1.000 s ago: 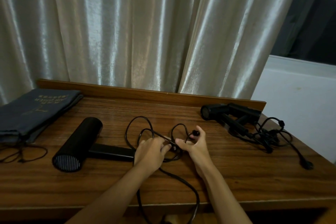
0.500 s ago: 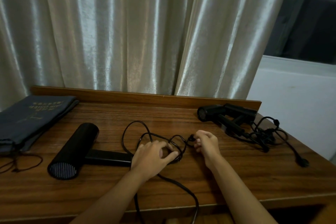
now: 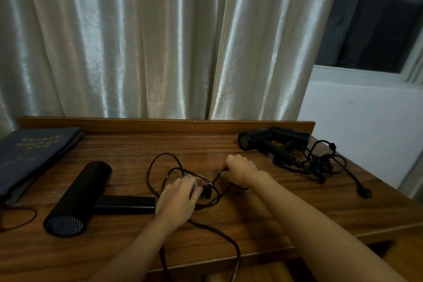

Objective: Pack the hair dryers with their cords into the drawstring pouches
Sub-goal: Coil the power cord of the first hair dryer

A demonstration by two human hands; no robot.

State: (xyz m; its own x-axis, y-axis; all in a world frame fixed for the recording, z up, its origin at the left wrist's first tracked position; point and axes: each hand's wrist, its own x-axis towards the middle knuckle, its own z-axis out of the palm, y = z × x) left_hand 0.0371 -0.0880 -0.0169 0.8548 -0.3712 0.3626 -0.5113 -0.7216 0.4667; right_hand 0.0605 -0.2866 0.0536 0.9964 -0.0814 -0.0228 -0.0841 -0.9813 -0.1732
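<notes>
I see a black cylindrical hair dryer [image 3: 76,197] lying on its side toward the left end of the brown wooden tabletop [image 3: 251,217], its grille facing the near edge and its flat handle pointing right. Its thin black cord [image 3: 160,162] loops across the middle of the tabletop and trails over the near edge. My left hand [image 3: 177,197] rests on the loops just past the handle's end, fingers [image 3: 193,186] curled onto the cord. My right hand [image 3: 240,169] is clenched around a strand of the same cord, just beyond the left hand. A dark grey fabric drawstring pouch [image 3: 34,155] lies flat at the far left corner. Two more black hair dryers [image 3: 272,142] with tangled cords sit at the far right corner. Cream satin curtains [image 3: 148,41] hang behind the far edge.
</notes>
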